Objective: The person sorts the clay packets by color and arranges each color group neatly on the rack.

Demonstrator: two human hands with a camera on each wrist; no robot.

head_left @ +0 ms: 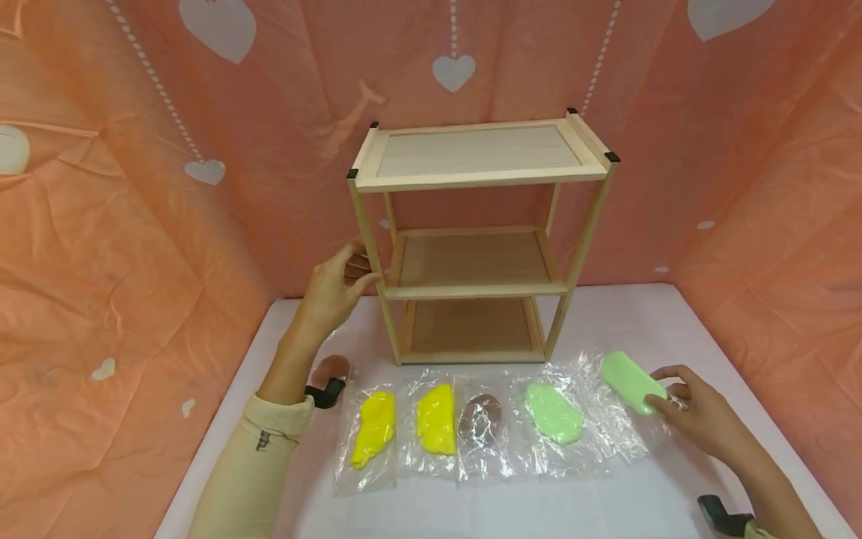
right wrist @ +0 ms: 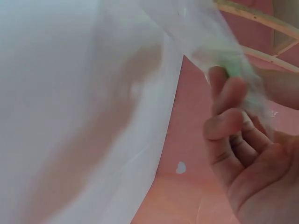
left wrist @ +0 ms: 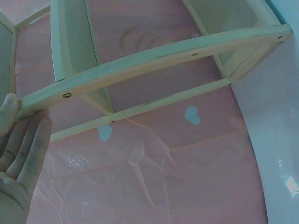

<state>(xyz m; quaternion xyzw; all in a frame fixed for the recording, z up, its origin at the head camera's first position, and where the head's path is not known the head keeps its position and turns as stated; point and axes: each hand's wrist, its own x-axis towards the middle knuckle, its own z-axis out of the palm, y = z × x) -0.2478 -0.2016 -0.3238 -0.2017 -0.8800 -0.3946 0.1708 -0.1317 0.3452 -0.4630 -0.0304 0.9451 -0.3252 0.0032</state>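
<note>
The post at the side of the wooden rack [head_left: 477, 290] is pinched by the left hand [head_left: 337, 288], with the thumb laid on one face and the fingers, nearly straight, on the other. The near end of a clear bag with a light green slab [head_left: 631, 382] is pinched between the thumb and curled fingers of the right hand [head_left: 700, 412], and the slab is held slanted at the right end of the row of bags. The rack is stood at the back of the white counter [head_left: 431, 513], its three tiers framed in pale wood and its top corners capped in black. In front of it, from left to right, a yellow piece [head_left: 374, 427], a second yellow piece [head_left: 436, 421], a brown piece [head_left: 480, 421] and a rounded green piece [head_left: 554, 413] are laid in clear bags. Another brown piece [head_left: 330, 370] is partly hidden by the left wrist. The counter is enclosed by pink cloth [head_left: 296, 97] printed with pale hearts.
</note>
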